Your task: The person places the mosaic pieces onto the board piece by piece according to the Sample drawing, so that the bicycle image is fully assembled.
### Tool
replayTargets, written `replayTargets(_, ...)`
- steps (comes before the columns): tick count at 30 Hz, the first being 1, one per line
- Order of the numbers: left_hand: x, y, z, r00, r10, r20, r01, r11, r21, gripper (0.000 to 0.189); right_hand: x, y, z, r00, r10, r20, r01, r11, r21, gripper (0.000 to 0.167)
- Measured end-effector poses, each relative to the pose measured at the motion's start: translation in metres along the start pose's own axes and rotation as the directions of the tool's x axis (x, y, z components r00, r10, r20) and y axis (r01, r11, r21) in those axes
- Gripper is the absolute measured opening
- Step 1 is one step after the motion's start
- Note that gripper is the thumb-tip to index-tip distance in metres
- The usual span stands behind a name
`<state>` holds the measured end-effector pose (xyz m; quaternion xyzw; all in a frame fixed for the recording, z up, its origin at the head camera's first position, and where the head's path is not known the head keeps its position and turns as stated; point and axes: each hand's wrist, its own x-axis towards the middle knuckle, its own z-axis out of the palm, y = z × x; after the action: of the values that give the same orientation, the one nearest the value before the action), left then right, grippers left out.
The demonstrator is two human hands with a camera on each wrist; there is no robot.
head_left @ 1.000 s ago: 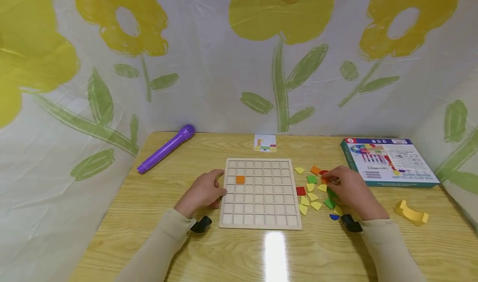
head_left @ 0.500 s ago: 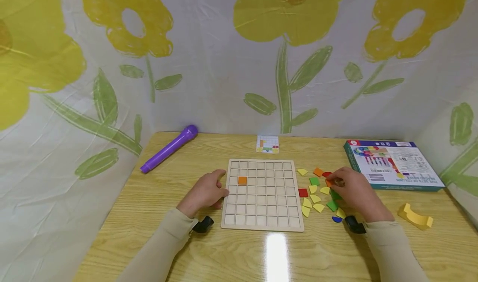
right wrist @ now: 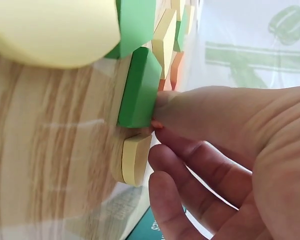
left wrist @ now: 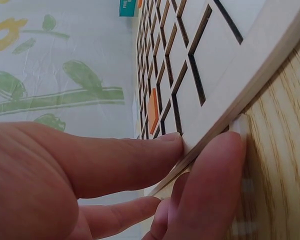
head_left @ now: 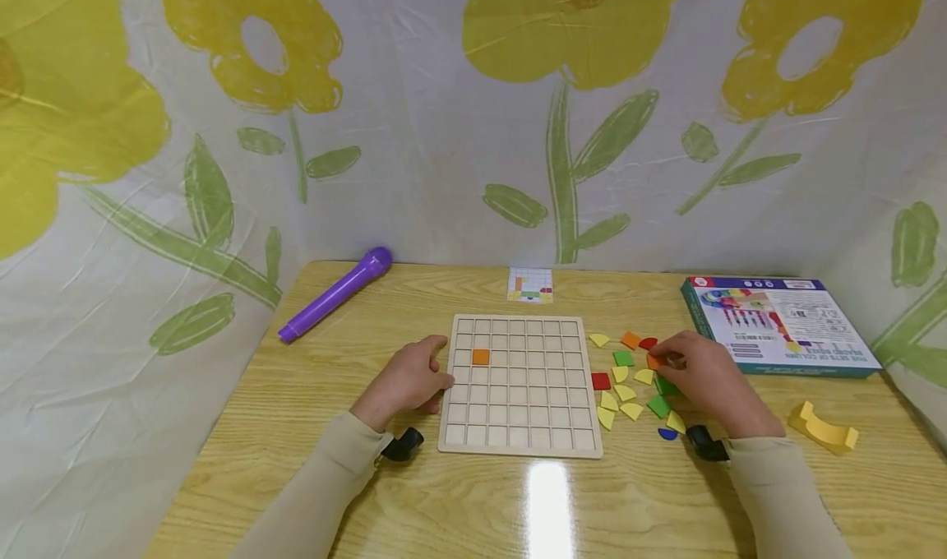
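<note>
Left hand [head_left: 399,382] gripping grid board [head_left: 519,396] by its left edge, right hand [head_left: 706,378] pinching orange tile [head_left: 654,362], board between hands

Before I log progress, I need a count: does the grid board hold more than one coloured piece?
No, in the head view a single orange square sits on the grid board, and the rest shows bare wood.

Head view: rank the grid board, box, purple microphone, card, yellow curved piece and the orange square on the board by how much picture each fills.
Largest to smallest:
1. grid board
2. box
3. purple microphone
4. card and yellow curved piece, too alike to rank
5. orange square
</note>
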<state>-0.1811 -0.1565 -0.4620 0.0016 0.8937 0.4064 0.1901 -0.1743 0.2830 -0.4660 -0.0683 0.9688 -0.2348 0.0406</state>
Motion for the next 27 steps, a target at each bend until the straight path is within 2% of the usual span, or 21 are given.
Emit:
replayTargets(13,-0.002,-0.001,0.0,1.0,-0.007,-0.011,0.007,1.0,0.018,0.073,0.0,-0.001,-0.004,0.999,0.028,0.03,-0.028,1.0,0.002,0.025)
replayTargets(16,-0.001,0.001,0.0,1.0,-0.015,-0.013,0.015,1.0,0.024,0.073,-0.001,-0.007,-0.005,1.0,0.009,0.023,-0.009,1.0,0.019,0.025)
replayTargets(21,0.0,0.002,0.001,1.0,-0.013,-0.006,0.013,1.0,0.024,0.073,-0.002,-0.031,0.001,0.998,-0.055,0.014,0.054,0.997,0.061,0.023)
replayTargets(27,0.0,0.002,-0.001,1.0,-0.004,0.003,0.004,1.0,0.019,0.073,0.015,-0.081,0.023,0.991,-0.128,0.028,0.125,0.987,0.098,0.02)
